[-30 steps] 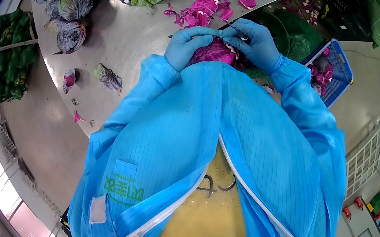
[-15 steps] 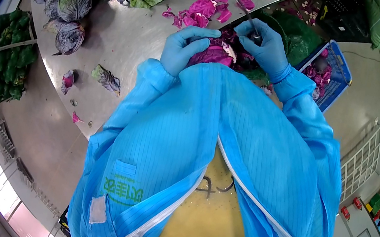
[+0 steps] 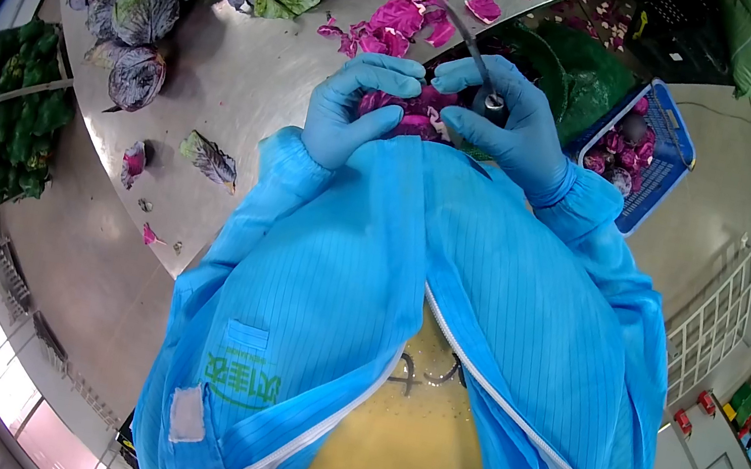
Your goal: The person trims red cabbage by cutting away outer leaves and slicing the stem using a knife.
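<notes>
Gloved hands frame a bright purple cabbage (image 3: 414, 113) held close to the wearer's body, near the edge of a metal counter (image 3: 250, 92). The left hand (image 3: 349, 109) curves at the cabbage's left side, thumb and fingers parted; how firmly it presses, if at all, cannot be told. The right hand (image 3: 520, 125) closes part way around the dark handle of a knife (image 3: 473, 49), its blade pointing up and away over the counter, while its thumb and forefinger stand apart beside the cabbage; contact there is unclear.

The head looks firm and fairly weighty for its size, its outer leaves crisp and prone to snap or tear, its surface perhaps slick against gloves. A broad palm hold around the rounded side, clear of the blade, seems surest; the knife, slim and rigid, is best held by its handle.

Torn purple leaves (image 3: 393, 22) lie just beyond the hands, darker cabbages (image 3: 147, 8) at left, and a blue crate (image 3: 676, 152) of purple heads at right.
</notes>
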A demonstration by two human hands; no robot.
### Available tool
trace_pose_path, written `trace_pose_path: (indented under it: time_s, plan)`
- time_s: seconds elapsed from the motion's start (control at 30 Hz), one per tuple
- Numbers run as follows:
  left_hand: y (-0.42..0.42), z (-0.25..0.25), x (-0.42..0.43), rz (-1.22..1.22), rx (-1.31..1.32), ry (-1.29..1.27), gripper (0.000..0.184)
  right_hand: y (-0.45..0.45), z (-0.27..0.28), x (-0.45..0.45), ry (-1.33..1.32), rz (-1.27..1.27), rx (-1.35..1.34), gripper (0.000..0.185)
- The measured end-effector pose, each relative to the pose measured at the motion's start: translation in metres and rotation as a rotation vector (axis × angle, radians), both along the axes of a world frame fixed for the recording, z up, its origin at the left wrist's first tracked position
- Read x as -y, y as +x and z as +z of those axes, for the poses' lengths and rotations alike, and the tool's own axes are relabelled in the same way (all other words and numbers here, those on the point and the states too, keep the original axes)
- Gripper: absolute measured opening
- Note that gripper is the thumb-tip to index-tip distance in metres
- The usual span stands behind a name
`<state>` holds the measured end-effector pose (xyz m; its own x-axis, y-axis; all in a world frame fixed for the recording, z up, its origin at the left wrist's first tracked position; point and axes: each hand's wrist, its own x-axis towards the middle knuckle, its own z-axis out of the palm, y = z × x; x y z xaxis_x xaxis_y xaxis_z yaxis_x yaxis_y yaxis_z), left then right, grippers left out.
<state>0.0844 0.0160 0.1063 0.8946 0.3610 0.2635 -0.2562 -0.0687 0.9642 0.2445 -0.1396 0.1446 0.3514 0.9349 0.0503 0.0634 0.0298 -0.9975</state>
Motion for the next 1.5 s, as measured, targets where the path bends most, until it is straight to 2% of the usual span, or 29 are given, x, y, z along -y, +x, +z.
trace_pose_path:
  time_s: [0.37, 0.43, 0.53, 0.73, 0.97, 1.03, 1.3, 1.43, 1.5]
  plan:
    - [-0.002, 0.002, 0.002, -0.012, 0.039, 0.047, 0.027, -0.004, -0.003, -0.005, 0.008, 0.071, 0.046, 0.028]
    - [-0.003, -0.001, 0.004, -0.012, 0.086, -0.062, 0.035, -0.004, -0.003, -0.005, 0.04, 0.074, 0.037, 0.03]
    - [-0.002, 0.0, 0.009, 0.003, 0.074, -0.161, 0.038, -0.002, -0.004, -0.005, 0.077, 0.113, 0.103, 0.032]
    - [0.0, 0.004, 0.01, -0.032, 0.083, -0.193, 0.048, -0.001, 0.0, -0.002, 0.047, 0.135, 0.047, 0.03]
    - [0.0, 0.002, 0.011, -0.009, 0.07, -0.142, 0.05, -0.006, 0.002, 0.001, 0.046, 0.091, 0.102, 0.03]
    - [0.001, 0.003, 0.013, -0.007, 0.062, -0.204, 0.051, -0.005, -0.001, 0.0, 0.061, 0.09, 0.143, 0.031]
    - [0.003, 0.001, 0.012, 0.023, 0.025, -0.173, 0.051, -0.005, 0.002, -0.007, 0.009, 0.011, 0.238, 0.013]
    - [0.003, 0.002, 0.011, 0.031, 0.031, -0.165, 0.049, -0.004, -0.004, -0.006, 0.036, 0.039, 0.27, 0.017]
    - [0.002, 0.004, 0.01, 0.043, 0.009, -0.123, 0.046, -0.009, 0.002, -0.002, 0.024, -0.067, -0.14, 0.025]
